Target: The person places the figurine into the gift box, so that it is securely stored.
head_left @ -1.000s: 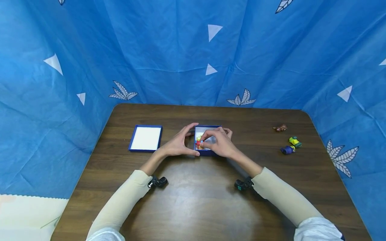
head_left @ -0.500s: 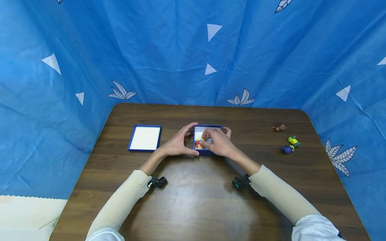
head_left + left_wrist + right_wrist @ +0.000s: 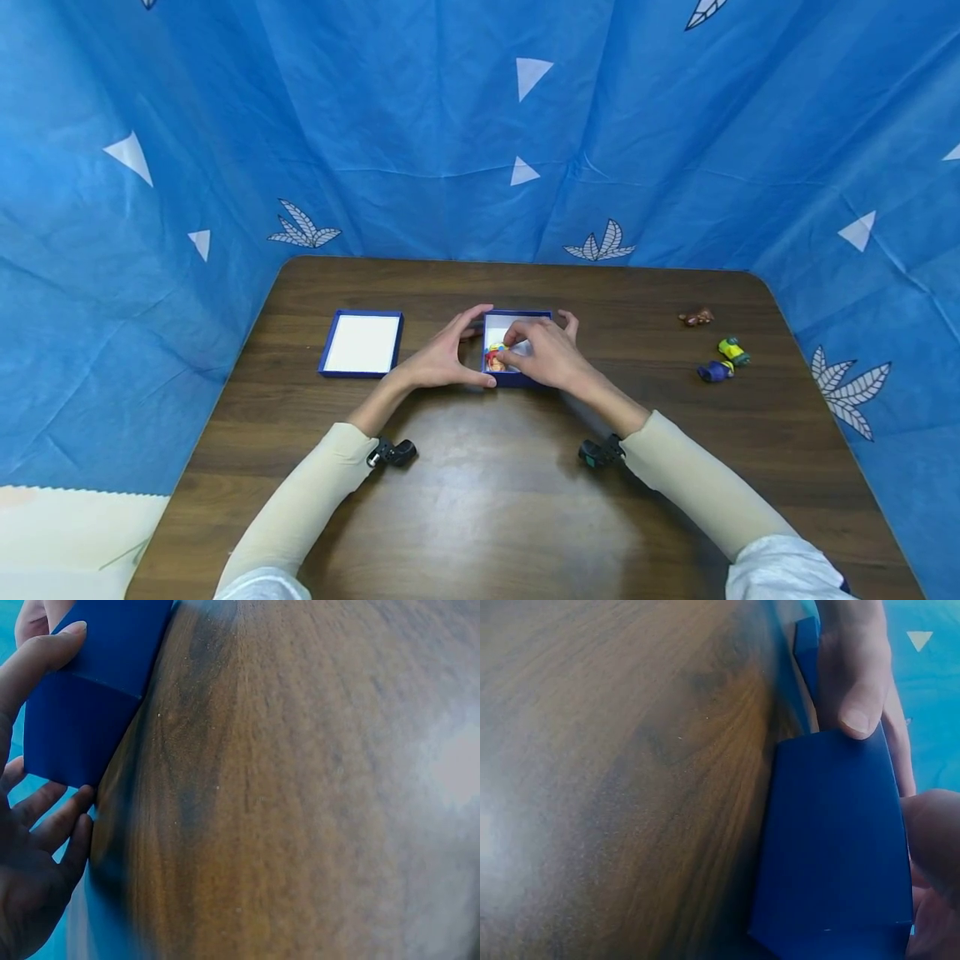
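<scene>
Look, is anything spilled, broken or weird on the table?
Nothing looks spilled or broken. The blue box sits flat on the table with a red and yellow toy inside, and the lid lies flat. Only messy bit: a brown toy, yellow and green toy and dark blue toy lie loose, right of the box.

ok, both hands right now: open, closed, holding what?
Left hand: closed, gripping the blue box.
Right hand: fingers curled at the toy figure; whether gripping it, can't tell.
</scene>
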